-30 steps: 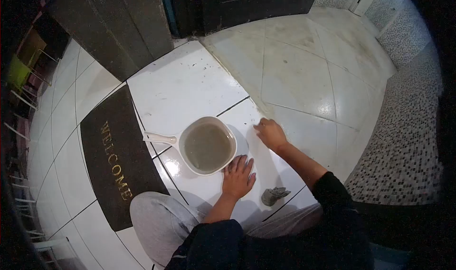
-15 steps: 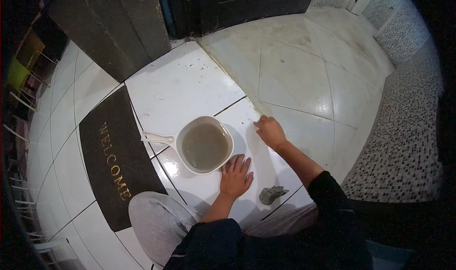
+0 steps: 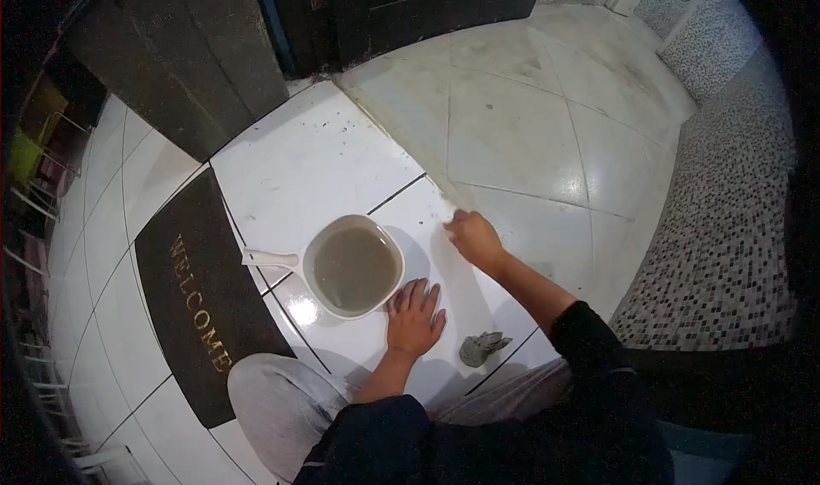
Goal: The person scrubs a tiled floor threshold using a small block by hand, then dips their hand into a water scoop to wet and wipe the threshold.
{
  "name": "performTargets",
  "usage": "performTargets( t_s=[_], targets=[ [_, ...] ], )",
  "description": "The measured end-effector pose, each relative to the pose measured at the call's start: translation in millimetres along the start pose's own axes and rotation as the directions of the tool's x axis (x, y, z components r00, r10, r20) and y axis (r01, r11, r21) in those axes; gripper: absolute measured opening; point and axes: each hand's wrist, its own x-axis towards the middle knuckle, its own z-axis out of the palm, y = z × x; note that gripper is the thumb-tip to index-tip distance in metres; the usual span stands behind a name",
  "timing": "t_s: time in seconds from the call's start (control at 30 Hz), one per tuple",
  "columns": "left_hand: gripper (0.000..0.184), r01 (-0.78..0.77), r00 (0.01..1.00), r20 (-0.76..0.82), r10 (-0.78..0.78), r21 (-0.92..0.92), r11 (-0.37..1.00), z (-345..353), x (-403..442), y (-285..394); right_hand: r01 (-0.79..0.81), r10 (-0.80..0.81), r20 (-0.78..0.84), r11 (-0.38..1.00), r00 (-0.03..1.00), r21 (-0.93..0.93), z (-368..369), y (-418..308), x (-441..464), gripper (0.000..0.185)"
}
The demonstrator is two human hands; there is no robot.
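Observation:
My left hand [image 3: 415, 318] lies flat on the white tile with its fingers spread, close against the dipper's lower right side. A white water dipper [image 3: 272, 259], its handle pointing left, stands on the floor and holds murky greyish water [image 3: 354, 267]. My right hand [image 3: 475, 240] is closed at the edge between the white tiles and the duller, stained tiles. Whatever its fingers grip, if anything, is hidden. A crumpled grey cloth [image 3: 483, 348] rests on the tile between my forearms.
A dark doormat [image 3: 190, 289] reading WELCOME lies left of the dipper. Dark doors [image 3: 171, 58] stand at the back. Small dark specks dot the white tile [image 3: 316, 152]. A mosaic-tiled wall [image 3: 717, 229] runs along the right, and chair legs show at far left.
The whole view has shifted slightly, moving the scene a little left. My right hand stays at the tile edge, and my left hand remains flat beside the dipper.

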Motion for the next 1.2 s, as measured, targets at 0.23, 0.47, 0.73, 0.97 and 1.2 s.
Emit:
performTargets(
  t_s=[0.23,0.47,0.73,0.97,1.2],
  targets=[
    [0.047,-0.023,0.999,-0.024,0.023,0.03,0.999,2,0,0,0.053,-0.054,0.083,0.999,0.995,0.013,-5,12,-35,0.017],
    [0.046,0.001,1.0,-0.002,-0.001,0.006,1.0,1,-1,0,-0.08,0.083,-0.102,0.996,0.991,0.037,-3,22,16,0.018],
    [0.047,0.009,1.0,0.019,-0.01,0.016,1.0,1,1,0,-0.093,0.094,0.022,0.995,0.995,-0.026,1,34,-6,0.017],
    [0.046,-0.014,1.0,-0.027,0.014,-0.018,1.0,1,2,0,-0.085,0.083,-0.042,0.995,0.996,-0.051,-3,28,-2,0.02],
    [0.046,0.011,1.0,0.018,-0.011,-0.008,1.0,2,0,0,-0.099,0.1,0.027,0.994,0.995,-0.042,-5,32,-6,0.02]
  ],
)
